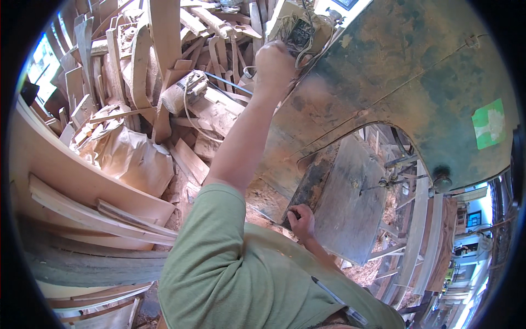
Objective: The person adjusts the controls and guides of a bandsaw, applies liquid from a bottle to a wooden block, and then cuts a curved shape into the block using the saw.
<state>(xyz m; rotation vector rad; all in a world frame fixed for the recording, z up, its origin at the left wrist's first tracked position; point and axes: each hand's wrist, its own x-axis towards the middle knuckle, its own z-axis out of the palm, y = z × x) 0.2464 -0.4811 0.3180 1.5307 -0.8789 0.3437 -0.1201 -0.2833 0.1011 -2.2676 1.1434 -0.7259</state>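
Observation:
My left hand (pixel 274 63) reaches up along the edge of a large dust-stained machine table (pixel 402 77) at a dark switch box (pixel 301 35) with cables. Its fingers are curled, and what they grip, if anything, is hidden. Lower down, my right hand (pixel 301 219) is curled beside the edge of a dark, worn board (pixel 313 183); I cannot make out whether it holds anything. A grey plywood panel (pixel 348 197) lies beside that board, under the curved cutout of the table.
Piled offcuts (pixel 129 60), a dusty motor-like cylinder (pixel 181 93) and a crumpled sack (pixel 131 159) crowd the left. Curved planks (pixel 98 192) lean at lower left. A green patch (pixel 487 123) is on the table. Long boards (pixel 427 236) stand at the right.

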